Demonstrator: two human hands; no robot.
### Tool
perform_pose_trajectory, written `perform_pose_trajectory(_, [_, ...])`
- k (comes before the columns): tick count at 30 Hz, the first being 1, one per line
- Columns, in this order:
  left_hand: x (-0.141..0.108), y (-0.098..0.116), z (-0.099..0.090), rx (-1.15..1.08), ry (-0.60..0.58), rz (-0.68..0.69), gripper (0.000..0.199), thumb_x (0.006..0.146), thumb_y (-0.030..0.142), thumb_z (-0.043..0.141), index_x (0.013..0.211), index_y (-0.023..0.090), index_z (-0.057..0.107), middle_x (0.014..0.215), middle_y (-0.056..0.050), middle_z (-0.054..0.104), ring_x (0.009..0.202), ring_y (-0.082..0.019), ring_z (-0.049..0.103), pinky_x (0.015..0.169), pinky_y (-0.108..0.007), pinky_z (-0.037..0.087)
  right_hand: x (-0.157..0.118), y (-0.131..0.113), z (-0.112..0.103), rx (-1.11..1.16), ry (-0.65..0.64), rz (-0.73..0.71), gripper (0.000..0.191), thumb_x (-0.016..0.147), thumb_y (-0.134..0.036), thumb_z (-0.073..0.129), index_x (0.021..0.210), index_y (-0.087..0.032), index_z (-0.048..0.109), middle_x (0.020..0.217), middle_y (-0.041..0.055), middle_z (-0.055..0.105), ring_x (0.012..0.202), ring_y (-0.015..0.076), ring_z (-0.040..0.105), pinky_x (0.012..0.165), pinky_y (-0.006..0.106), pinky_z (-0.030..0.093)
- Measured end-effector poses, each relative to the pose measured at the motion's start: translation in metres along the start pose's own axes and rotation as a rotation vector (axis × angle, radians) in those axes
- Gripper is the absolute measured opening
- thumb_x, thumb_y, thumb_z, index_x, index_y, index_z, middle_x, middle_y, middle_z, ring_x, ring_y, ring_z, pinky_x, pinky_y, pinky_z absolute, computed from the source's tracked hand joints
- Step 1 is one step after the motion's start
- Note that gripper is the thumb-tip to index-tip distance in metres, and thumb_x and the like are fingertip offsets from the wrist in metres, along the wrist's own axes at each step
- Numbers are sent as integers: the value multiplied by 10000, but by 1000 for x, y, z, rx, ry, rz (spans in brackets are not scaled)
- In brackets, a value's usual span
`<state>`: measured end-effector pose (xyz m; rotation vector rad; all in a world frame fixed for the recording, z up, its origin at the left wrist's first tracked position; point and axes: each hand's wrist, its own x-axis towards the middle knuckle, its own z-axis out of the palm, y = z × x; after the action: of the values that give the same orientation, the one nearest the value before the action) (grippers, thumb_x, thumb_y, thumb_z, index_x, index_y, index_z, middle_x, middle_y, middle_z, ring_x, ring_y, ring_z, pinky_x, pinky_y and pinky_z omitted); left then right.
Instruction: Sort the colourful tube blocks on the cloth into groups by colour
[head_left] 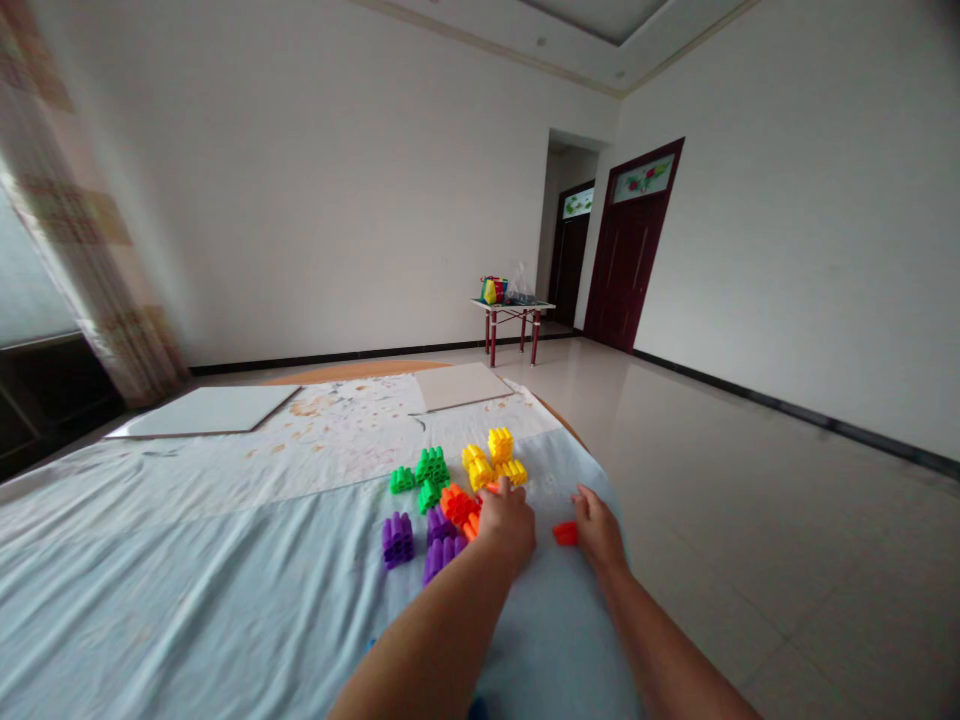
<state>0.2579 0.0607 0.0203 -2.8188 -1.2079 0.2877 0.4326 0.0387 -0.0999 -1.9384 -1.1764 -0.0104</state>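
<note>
Clusters of ribbed plastic blocks lie on the cloth-covered table: green blocks (431,465), yellow blocks (478,466), purple blocks (397,540) and orange blocks (456,505). My left hand (508,522) is over the right side of the orange group, its fingers closed around something orange that is mostly hidden. To the right, my right hand (598,525) has its fingers bent beside a red-orange block (565,533) at its left edge; whether it grips the block is unclear. A bit of blue shows beneath my left forearm.
The table's cloth (300,560) is pale blue and white. Two flat boards, a white one (206,410) and a beige one (463,386), lie at its far side. A small table (514,305) with a colourful bag stands by the wall.
</note>
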Motion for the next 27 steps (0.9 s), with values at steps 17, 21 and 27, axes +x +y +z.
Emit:
perform_pose_trajectory(17, [-188, -235, 57, -58, 140, -329, 422, 888, 342, 364, 1259, 366, 564, 1380, 6, 529, 1319, -280, 372, 1106, -567, 124, -1, -8, 4, -172, -118, -262, 330, 838, -291, 469, 1027, -136, 691, 1126, 157, 681, 1077, 236, 619, 999, 353, 424])
perform_pose_trajectory(21, [-205, -223, 58, -27, 168, -552, 487, 859, 323, 427, 1336, 271, 506, 1457, -95, 435, 1376, -351, 278, 1074, -667, 53, -1, -10, 2, -183, -156, -299, 333, 858, -308, 451, 1020, -151, 695, 1125, 141, 686, 1089, 227, 615, 1007, 348, 411])
perform_pose_trajectory(27, [-202, -75, 35, -376, 184, 77, 720, 803, 643, 441, 1446, 352, 296, 1555, -62, 247, 1431, -285, 167, 1129, -612, 25, -8, -25, -3, -234, -266, -322, 396, 863, -406, 467, 1026, -133, 703, 1153, 168, 667, 1123, 269, 592, 1005, 381, 403])
